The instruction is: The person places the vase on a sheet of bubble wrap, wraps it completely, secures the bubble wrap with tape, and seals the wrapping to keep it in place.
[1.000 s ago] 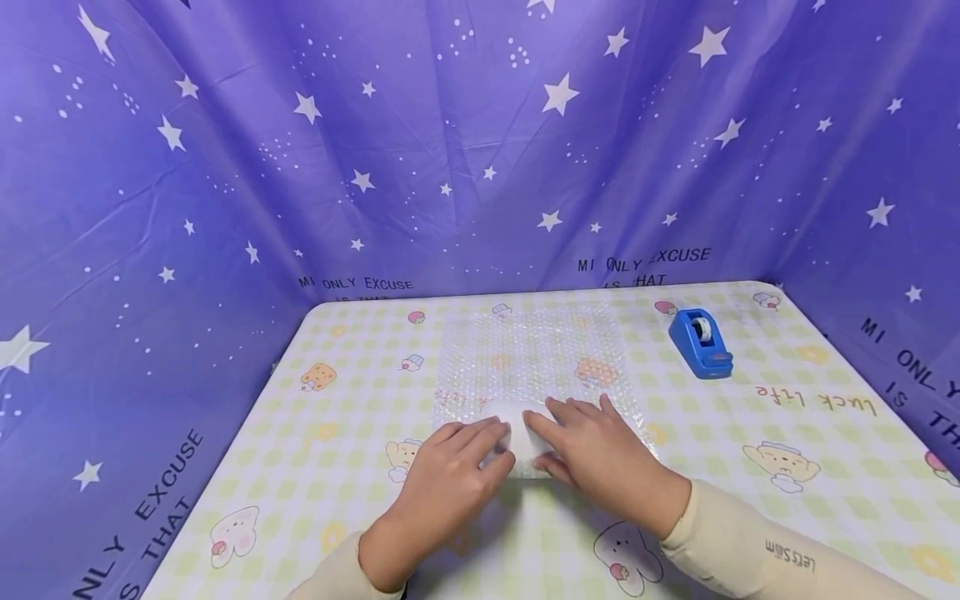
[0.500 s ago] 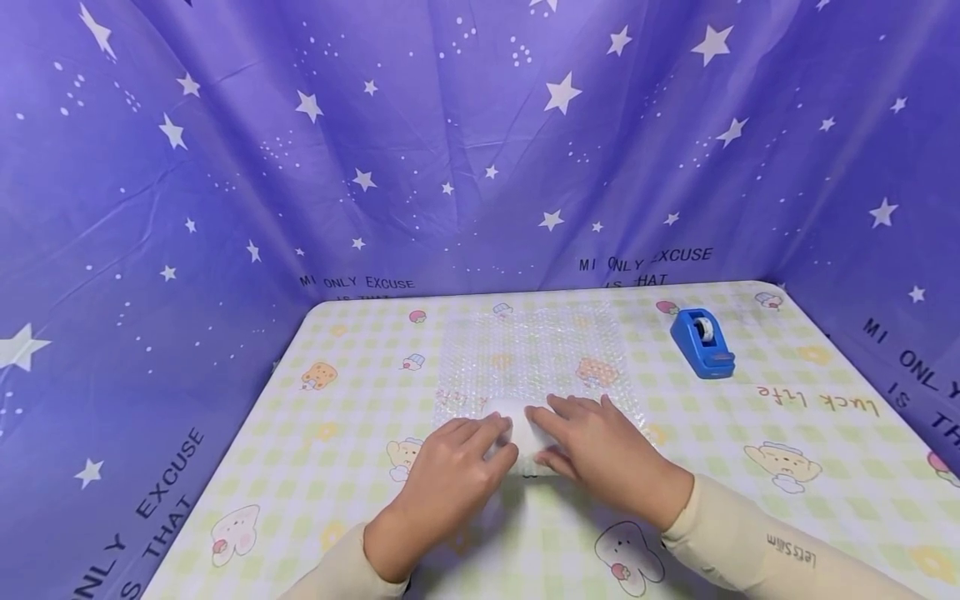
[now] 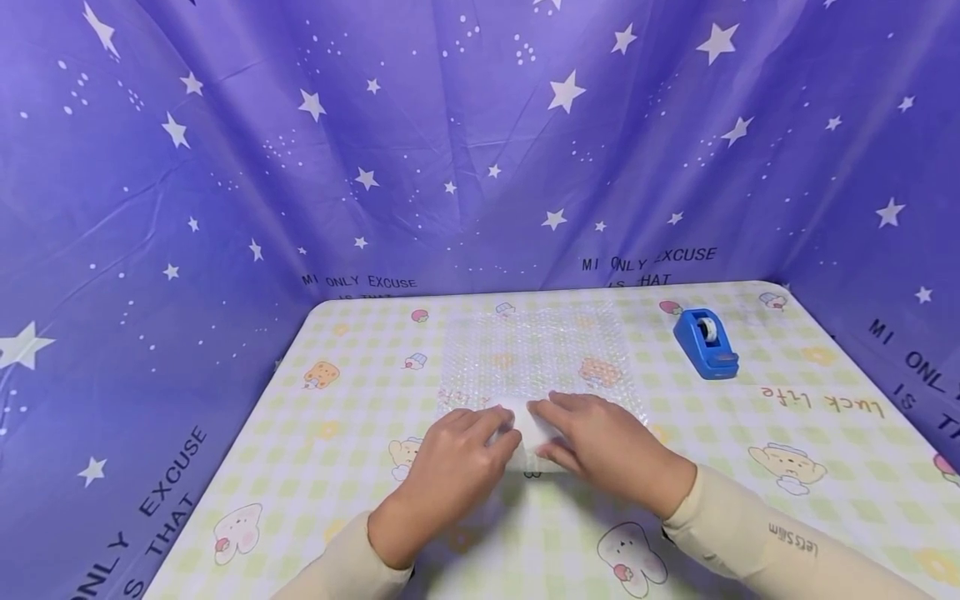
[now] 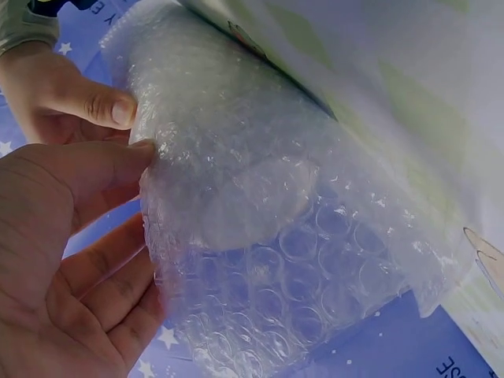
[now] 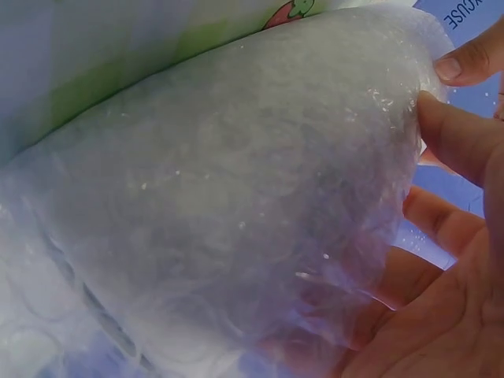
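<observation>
A clear bubble wrap sheet (image 3: 540,346) lies flat at mid-table in the head view, its near end folded over a whitish bundle (image 3: 529,427). What is inside the bundle is hard to make out through the plastic. My left hand (image 3: 455,460) grips the bundle's left part, and my right hand (image 3: 611,446) grips its right part. In the left wrist view, the thumb presses the near side of the bubble wrap (image 4: 228,134) while the fingers reach over its far side. The right wrist view has the right thumb on the wrapped layers (image 5: 260,181), fingers behind them.
A blue tape dispenser (image 3: 707,346) with a roll of tape stands at the back right of the table. The table (image 3: 285,467) wears a green-checked cloth with cartoon prints. Purple starry curtains (image 3: 480,150) enclose its back and sides.
The spread fingers of my right hand have drawn closer together over the bundle. Both hands and the bundle's near edge have shifted very slightly away from me.
</observation>
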Tool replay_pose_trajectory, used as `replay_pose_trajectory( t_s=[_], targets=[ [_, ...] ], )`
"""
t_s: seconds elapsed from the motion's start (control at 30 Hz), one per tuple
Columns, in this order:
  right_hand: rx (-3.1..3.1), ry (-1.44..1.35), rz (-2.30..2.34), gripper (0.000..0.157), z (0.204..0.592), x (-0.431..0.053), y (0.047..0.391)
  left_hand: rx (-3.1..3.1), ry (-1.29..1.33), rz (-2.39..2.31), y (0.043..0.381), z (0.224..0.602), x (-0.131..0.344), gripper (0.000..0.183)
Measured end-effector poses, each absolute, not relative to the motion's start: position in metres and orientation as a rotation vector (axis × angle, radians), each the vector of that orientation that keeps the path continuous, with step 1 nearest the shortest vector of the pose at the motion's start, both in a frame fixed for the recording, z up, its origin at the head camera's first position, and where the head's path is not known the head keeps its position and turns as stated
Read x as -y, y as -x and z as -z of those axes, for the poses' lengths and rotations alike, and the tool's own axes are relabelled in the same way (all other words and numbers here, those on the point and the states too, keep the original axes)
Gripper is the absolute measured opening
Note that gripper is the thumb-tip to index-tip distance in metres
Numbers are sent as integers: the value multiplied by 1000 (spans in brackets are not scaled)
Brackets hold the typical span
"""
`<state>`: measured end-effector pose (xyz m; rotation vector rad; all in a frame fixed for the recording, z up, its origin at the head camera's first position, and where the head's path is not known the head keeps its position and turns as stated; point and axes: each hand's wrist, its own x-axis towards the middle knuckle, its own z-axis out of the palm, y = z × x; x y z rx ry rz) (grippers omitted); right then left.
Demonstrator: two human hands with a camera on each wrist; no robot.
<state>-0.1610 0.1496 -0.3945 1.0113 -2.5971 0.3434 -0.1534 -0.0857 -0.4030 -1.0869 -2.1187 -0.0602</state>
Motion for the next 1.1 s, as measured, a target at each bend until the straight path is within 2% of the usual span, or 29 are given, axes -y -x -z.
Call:
replay_pose_trajectory(
  t_s=[0.57, 0.9, 1.1],
  targets=[
    [2602, -1006, -297, 52, 394, -155, 169, 2243, 1092, 99, 163, 399, 88, 18],
    [2544, -1009, -213, 68, 390, -157, 168, 2294, 1086, 132, 168, 398, 88, 20],
    [2442, -1035, -154, 58, 392, -150, 161, 2307, 1100, 174, 172, 397, 89, 17]
  ],
)
